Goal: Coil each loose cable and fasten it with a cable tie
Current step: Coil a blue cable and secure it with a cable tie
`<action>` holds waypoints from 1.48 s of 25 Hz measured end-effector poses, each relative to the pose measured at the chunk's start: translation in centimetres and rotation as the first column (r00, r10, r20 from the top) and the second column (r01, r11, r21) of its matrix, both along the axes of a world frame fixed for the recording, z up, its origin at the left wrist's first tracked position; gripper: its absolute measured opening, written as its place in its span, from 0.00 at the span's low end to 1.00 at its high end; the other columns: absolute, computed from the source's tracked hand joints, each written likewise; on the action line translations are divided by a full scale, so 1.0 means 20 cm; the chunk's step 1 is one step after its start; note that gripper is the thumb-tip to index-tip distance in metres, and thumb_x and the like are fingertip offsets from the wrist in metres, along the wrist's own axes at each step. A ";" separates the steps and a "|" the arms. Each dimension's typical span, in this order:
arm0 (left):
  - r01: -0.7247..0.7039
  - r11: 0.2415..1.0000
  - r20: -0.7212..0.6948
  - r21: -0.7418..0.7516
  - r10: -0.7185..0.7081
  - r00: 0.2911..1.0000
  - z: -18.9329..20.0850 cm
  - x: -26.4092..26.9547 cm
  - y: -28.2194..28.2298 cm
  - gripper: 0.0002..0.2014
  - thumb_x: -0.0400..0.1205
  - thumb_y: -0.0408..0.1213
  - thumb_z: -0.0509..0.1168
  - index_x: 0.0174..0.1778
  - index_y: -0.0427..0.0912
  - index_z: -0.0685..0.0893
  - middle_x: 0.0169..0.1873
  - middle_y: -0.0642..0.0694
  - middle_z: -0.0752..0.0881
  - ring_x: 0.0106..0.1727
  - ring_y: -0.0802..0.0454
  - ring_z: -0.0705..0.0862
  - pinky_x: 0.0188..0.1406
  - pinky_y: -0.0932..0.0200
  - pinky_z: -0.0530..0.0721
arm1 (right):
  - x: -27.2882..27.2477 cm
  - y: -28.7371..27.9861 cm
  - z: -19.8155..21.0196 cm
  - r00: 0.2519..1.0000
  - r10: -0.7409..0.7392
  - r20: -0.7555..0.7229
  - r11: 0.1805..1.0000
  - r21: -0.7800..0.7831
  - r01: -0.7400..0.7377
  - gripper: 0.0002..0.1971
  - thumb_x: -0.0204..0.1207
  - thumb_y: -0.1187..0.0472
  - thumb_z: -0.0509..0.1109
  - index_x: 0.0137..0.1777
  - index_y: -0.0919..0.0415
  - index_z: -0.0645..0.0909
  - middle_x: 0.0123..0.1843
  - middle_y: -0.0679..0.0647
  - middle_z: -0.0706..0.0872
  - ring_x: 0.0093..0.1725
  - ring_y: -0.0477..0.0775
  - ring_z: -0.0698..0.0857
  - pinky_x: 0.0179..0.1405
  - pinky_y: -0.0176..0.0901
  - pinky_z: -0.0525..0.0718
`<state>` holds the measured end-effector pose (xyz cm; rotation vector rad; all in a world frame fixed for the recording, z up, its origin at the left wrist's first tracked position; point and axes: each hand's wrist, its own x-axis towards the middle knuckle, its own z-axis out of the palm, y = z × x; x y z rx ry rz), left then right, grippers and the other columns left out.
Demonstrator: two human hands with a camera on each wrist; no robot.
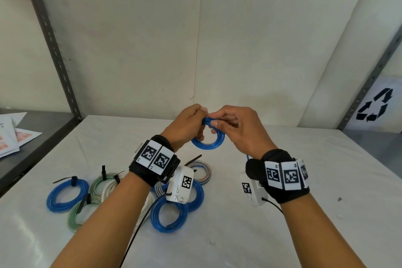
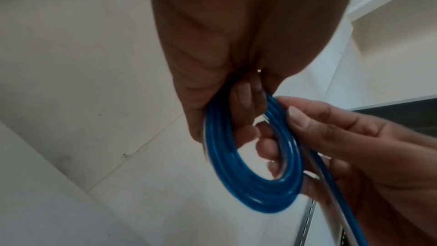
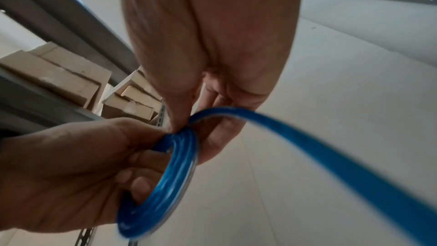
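Both hands are up over the desk (image 1: 239, 235) with the blue cable (image 1: 208, 137). Left hand (image 1: 187, 125) grip pinches the coil's top; right hand (image 1: 237, 128) grip holds the loose tail, which runs off toward the right wrist. No tie on it yet. Nothing readable except a recycling sign (image 1: 374, 104).

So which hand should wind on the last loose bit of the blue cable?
Probably the right hand: it pinches the loose tail, while the left hand grips the coiled blue plastic cable.
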<state>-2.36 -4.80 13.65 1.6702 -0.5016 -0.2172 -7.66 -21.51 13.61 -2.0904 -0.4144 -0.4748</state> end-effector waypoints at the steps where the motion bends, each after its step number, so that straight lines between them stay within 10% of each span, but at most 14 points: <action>1: -0.028 0.999 0.010 -0.033 0.028 1.000 0.00 0.01 0.00 0.12 0.91 0.37 0.52 0.42 0.40 0.73 0.24 0.50 0.71 0.23 0.57 0.70 0.36 0.52 0.79 | 0.00 0.00 -0.01 1.000 0.003 0.024 0.999 0.033 -0.004 0.10 0.83 0.66 0.71 0.62 0.61 0.88 0.51 0.51 0.93 0.47 0.44 0.93 0.53 0.38 0.89; 6: -0.110 0.954 -0.109 -0.280 0.083 0.991 0.03 0.03 0.01 0.14 0.91 0.34 0.51 0.38 0.42 0.69 0.20 0.54 0.66 0.21 0.56 0.64 0.30 0.56 0.76 | -0.02 0.07 -0.11 0.994 -0.110 -0.007 0.843 0.529 0.097 0.06 0.83 0.66 0.70 0.58 0.65 0.84 0.48 0.61 0.93 0.49 0.57 0.93 0.49 0.52 0.93; 11: -0.175 0.860 -0.266 -0.480 0.047 0.963 0.04 0.04 0.02 0.14 0.91 0.35 0.49 0.39 0.43 0.68 0.21 0.52 0.60 0.21 0.55 0.60 0.29 0.57 0.75 | 0.00 0.17 -0.15 0.997 -0.072 0.003 0.738 0.673 0.051 0.09 0.82 0.66 0.72 0.60 0.66 0.84 0.52 0.62 0.93 0.54 0.60 0.93 0.47 0.51 0.92; 16: -0.137 0.841 -0.255 -0.523 -0.002 0.967 0.03 0.04 0.02 0.13 0.92 0.37 0.49 0.43 0.40 0.71 0.20 0.50 0.67 0.23 0.53 0.67 0.34 0.55 0.81 | 0.00 0.18 -0.11 0.993 -0.109 0.033 0.740 0.670 0.059 0.14 0.78 0.70 0.76 0.63 0.65 0.85 0.49 0.62 0.94 0.49 0.58 0.94 0.48 0.48 0.91; 20: -0.104 0.984 -0.077 -0.143 0.094 0.993 0.05 0.05 0.07 0.22 0.92 0.51 0.49 0.55 0.37 0.80 0.34 0.42 0.86 0.33 0.47 0.86 0.40 0.55 0.88 | -0.01 0.06 -0.03 0.999 0.048 0.003 0.896 0.441 -0.045 0.14 0.77 0.72 0.75 0.61 0.64 0.86 0.49 0.59 0.94 0.46 0.58 0.94 0.47 0.44 0.91; 25: 0.108 0.986 -0.042 0.129 -0.103 0.994 0.05 0.01 0.07 0.22 0.93 0.46 0.47 0.48 0.35 0.79 0.25 0.40 0.81 0.24 0.48 0.79 0.33 0.57 0.84 | -0.01 0.01 0.05 0.984 0.135 -0.113 0.990 0.045 -0.131 0.13 0.77 0.69 0.77 0.61 0.64 0.88 0.45 0.56 0.94 0.42 0.55 0.93 0.46 0.38 0.89; 37: -0.109 0.922 -0.243 -0.371 0.017 0.970 0.06 0.04 0.05 0.14 0.90 0.33 0.48 0.37 0.44 0.67 0.21 0.52 0.60 0.20 0.55 0.57 0.20 0.62 0.68 | -0.01 0.12 -0.13 0.988 -0.142 0.057 0.837 0.540 0.089 0.06 0.83 0.65 0.71 0.57 0.64 0.86 0.47 0.58 0.94 0.46 0.56 0.94 0.41 0.46 0.91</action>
